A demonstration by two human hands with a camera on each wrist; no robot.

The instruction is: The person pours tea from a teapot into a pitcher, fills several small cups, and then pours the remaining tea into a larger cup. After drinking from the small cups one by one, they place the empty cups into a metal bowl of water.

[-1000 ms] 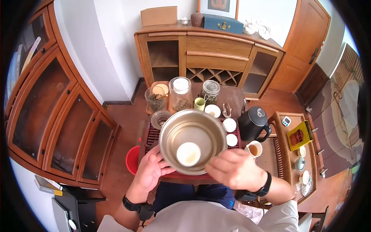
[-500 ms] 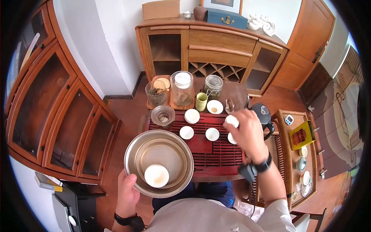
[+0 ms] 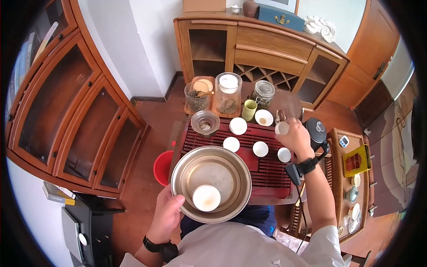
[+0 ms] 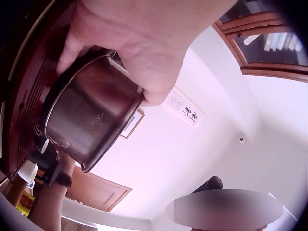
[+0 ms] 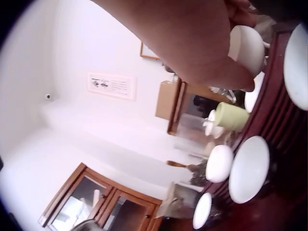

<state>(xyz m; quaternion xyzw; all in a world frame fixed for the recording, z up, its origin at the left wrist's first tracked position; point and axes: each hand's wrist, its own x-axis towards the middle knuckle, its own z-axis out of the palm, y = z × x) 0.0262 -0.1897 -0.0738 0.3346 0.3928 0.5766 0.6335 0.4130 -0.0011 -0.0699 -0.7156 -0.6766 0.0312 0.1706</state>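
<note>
My left hand [image 3: 168,208] holds a steel pot [image 3: 215,167] by its near left side, thumb over the rim, above the near edge of the tea tray. Inside the pot sits a white cup [image 3: 207,196] with a brownish patch in it. My right hand [image 3: 299,141] pinches a white teacup [image 3: 282,128] by its side at the tray's far right; the right wrist view shows this teacup [image 5: 251,52] between thumb and fingers. Several other white cups, including one teacup [image 3: 283,155] just below that hand, stand on the slatted red tea tray [image 3: 202,140].
A glass strainer [image 3: 205,123] stands at the tray's far left. Behind the tray are tea jars [image 3: 229,100], a green cup [image 3: 249,109] and a small white dish [image 3: 264,117]. A black kettle [image 3: 316,133] stands at right, a red bucket [image 3: 163,168] at left.
The pot has moved off the tray's middle toward my body, now in my left hand alone. My right hand has left its rim and taken a teacup at the tray's right.
</note>
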